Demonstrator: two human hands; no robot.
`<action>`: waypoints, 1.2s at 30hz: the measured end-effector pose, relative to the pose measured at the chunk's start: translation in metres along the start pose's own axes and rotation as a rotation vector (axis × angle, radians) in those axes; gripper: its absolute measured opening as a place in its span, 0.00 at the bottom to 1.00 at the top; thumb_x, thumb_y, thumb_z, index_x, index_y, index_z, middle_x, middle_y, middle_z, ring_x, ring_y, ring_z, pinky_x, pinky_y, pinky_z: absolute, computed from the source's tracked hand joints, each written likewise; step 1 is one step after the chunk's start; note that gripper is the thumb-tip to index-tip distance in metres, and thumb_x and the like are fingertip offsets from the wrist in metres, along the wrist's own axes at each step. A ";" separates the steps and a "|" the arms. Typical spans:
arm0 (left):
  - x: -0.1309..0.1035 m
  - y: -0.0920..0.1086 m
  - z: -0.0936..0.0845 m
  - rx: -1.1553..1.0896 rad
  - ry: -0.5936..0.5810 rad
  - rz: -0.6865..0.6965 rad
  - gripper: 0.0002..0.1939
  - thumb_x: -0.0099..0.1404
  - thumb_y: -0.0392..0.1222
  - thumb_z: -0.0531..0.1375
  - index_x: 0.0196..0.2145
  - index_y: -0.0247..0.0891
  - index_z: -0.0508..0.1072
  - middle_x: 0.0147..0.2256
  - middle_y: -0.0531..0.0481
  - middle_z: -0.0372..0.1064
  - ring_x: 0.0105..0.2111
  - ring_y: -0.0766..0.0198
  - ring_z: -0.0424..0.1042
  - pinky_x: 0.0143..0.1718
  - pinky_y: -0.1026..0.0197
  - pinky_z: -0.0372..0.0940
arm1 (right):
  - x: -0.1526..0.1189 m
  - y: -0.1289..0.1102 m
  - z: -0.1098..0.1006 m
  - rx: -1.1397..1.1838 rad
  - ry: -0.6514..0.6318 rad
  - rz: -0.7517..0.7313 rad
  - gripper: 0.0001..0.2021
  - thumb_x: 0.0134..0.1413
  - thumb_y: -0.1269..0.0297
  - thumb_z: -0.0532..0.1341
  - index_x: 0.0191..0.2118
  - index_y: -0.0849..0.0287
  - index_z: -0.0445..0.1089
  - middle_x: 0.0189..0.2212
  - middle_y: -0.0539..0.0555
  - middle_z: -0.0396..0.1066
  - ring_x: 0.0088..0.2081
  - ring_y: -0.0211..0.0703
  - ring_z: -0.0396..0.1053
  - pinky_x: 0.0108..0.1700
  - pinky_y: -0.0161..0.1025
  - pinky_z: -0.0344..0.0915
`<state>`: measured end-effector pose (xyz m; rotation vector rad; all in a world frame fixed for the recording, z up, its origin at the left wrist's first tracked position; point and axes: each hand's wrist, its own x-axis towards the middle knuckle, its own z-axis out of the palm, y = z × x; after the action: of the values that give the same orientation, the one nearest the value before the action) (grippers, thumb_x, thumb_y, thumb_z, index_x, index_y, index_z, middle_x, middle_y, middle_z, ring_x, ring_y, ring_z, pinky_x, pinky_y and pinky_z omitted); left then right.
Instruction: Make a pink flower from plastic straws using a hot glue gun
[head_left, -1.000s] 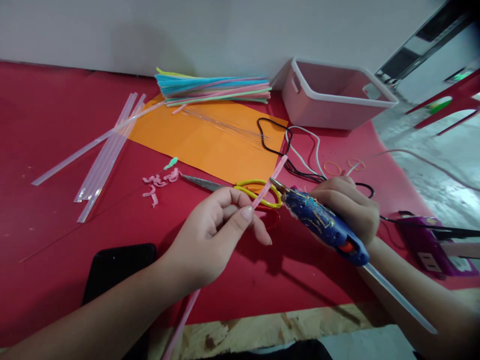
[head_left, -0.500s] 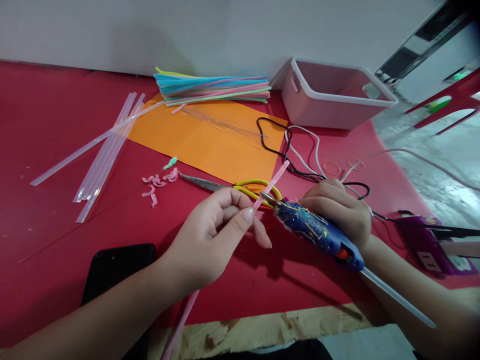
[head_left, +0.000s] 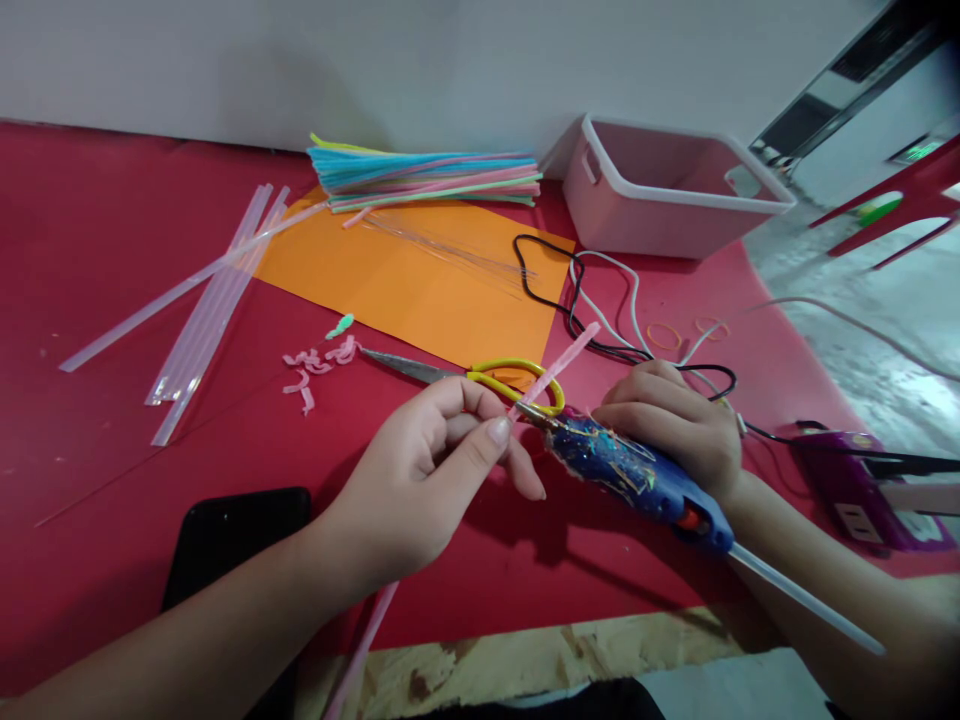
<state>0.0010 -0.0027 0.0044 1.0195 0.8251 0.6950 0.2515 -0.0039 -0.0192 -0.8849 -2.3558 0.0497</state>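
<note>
Between the thumb and fingers of my left hand (head_left: 431,475) is a pink fuzzy strip (head_left: 566,362), its free end pointing up and right. My right hand (head_left: 675,420) is closed round a blue glue gun (head_left: 637,475) with a clear glue stick (head_left: 806,598) out of its back. The gun's metal nozzle meets the strip close to my left fingertips. Behind my hands lie scissors with yellow handles (head_left: 487,367), partly covered by the strip. Small curled pink pieces (head_left: 319,360) and a green-tipped thin wire (head_left: 341,326) rest left of the scissors.
A bundle of coloured fuzzy stems (head_left: 427,178) lies at the back by orange paper (head_left: 420,290). Clear glue sticks (head_left: 217,300) are left, a black phone (head_left: 232,535) front left. On the right are a pink basket (head_left: 660,215), cords (head_left: 637,300) and a purple power strip (head_left: 847,490).
The glue gun's nozzle has shifted slightly left and down along the pink strip, closer to my left fingertips. The strip's free end has swung a little to the right.
</note>
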 end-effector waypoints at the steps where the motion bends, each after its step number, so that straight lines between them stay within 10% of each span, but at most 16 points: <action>1: 0.000 0.000 0.000 0.001 0.003 -0.002 0.07 0.73 0.38 0.54 0.34 0.40 0.63 0.24 0.60 0.76 0.16 0.77 0.55 0.28 0.66 0.57 | 0.000 -0.001 0.000 0.006 0.003 -0.009 0.07 0.66 0.66 0.56 0.38 0.59 0.70 0.27 0.53 0.68 0.29 0.42 0.66 0.36 0.45 0.61; 10: -0.003 0.001 -0.001 0.048 0.045 0.014 0.06 0.72 0.38 0.55 0.34 0.39 0.63 0.25 0.58 0.77 0.18 0.76 0.55 0.22 0.65 0.51 | -0.004 0.001 -0.001 -0.045 0.212 0.096 0.01 0.60 0.69 0.60 0.37 0.56 0.69 0.28 0.52 0.68 0.30 0.42 0.67 0.33 0.43 0.62; 36: 0.001 0.000 -0.001 0.072 0.112 0.030 0.06 0.71 0.41 0.56 0.42 0.40 0.72 0.25 0.58 0.77 0.17 0.74 0.59 0.23 0.65 0.55 | -0.006 0.003 0.001 -0.128 0.233 0.214 0.07 0.53 0.74 0.63 0.35 0.54 0.68 0.29 0.50 0.70 0.30 0.41 0.68 0.32 0.41 0.62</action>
<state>0.0003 -0.0017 0.0038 1.0666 0.9397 0.7581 0.2568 -0.0051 -0.0241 -1.1378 -2.0598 -0.1128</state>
